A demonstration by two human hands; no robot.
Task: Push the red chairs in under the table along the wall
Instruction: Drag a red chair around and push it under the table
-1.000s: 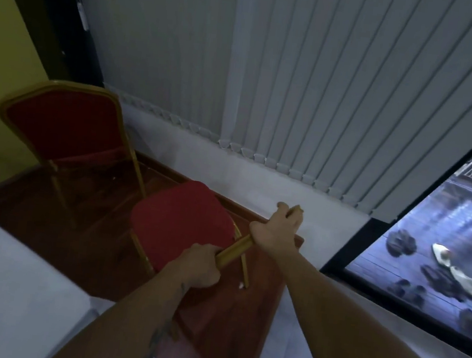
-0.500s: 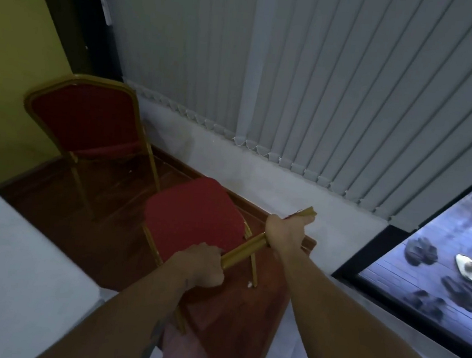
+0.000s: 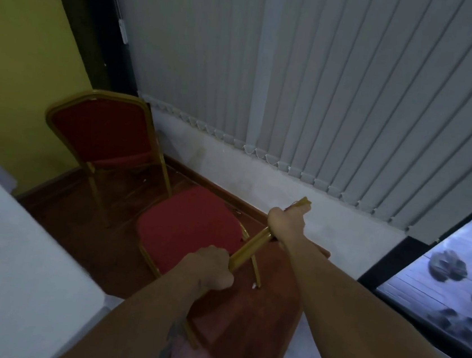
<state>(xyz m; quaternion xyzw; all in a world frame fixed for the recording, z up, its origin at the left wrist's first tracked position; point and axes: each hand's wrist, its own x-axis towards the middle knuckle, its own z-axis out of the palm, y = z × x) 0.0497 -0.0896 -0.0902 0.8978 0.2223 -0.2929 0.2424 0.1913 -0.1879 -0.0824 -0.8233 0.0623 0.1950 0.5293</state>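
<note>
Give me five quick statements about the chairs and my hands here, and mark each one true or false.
1. Both hands grip the near chair's gold backrest rail. True: left hand, right hand.
2. The near chair's seat is blue. False: it is red.
3. A second red chair stands by the yellow wall. True.
4. The blinds are horizontal. False: the slats hang vertically.
5. The left hand is empty. False: it is closed on the rail.
</note>
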